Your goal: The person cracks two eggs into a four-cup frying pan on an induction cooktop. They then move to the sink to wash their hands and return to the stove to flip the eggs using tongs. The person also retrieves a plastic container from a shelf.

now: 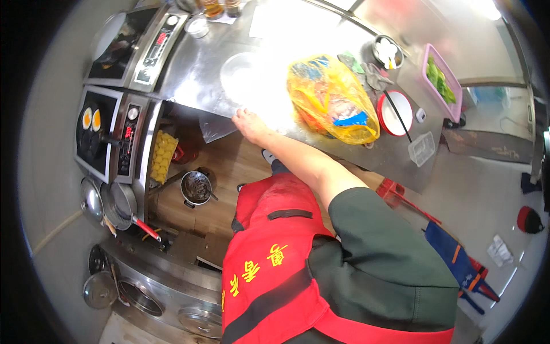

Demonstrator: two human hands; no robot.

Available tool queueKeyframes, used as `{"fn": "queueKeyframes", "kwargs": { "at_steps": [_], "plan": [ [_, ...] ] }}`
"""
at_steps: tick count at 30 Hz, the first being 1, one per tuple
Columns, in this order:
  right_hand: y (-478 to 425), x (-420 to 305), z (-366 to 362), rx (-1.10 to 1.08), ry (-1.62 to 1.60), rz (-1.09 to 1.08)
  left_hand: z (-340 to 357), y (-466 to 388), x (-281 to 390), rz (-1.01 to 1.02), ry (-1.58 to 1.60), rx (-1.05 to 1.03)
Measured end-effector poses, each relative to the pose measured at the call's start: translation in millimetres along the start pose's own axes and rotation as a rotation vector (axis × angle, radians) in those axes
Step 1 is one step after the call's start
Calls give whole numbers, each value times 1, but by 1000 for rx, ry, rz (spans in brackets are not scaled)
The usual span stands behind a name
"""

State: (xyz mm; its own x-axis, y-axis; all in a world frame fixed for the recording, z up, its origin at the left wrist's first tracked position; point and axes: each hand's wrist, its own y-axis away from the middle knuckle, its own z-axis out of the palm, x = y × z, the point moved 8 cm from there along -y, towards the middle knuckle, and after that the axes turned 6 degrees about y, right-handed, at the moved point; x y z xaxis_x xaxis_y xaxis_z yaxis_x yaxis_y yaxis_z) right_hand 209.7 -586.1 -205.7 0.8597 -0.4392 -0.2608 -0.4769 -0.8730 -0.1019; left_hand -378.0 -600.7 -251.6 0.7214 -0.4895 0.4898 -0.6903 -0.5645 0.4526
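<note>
My right hand [250, 124] is at the front edge of the steel counter [193, 92], fingers bent at the rim. A clear plastic bag [216, 127] hangs under the edge beside it; whether my fingers hold it is not clear. My left hand is out of view. Beyond my hand, a clear round lid or bowl [240, 73] lies in strong glare. Right of it sits a yellow plastic bag [333, 101] with packaged items inside. At the left, a black pan [91, 139] with two egg halves or fried eggs stands on an induction cooker [106, 165].
Red-rimmed bowls [397, 114], a clear container [422, 149] and a pink basket of green leaves [456, 112] are at the right. Below left are a yellow-filled tray [163, 157], a pot on the floor [196, 188] and a red-handled pan [122, 201]. A second cooker [148, 53] stands upper left.
</note>
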Motion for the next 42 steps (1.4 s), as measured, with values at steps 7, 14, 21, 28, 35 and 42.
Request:
{"fn": "queueKeyframes", "kwargs": {
  "at_steps": [7, 14, 21, 28, 35, 42],
  "plan": [
    [35, 19, -3, -11, -133, 84, -3, -28, -4, -20, 10, -125],
    [217, 31, -76, 194, -436, 245, 7, -57, -21, -5, 59, -217],
    [590, 0, -2, -849, 1, 1231, -9, -124, -66, -17, 101, -495],
    [651, -62, 41, -646, -253, 1501, -56, -194, -21, 29, -204, -276],
    [548, 17, 8, -389, -228, 1400, -14, -186, 55, 98, 237, -185],
    [501, 100, -20, -290, -320, 1329, -18, -159, 115, 128, 73, -104]
  ]
}}
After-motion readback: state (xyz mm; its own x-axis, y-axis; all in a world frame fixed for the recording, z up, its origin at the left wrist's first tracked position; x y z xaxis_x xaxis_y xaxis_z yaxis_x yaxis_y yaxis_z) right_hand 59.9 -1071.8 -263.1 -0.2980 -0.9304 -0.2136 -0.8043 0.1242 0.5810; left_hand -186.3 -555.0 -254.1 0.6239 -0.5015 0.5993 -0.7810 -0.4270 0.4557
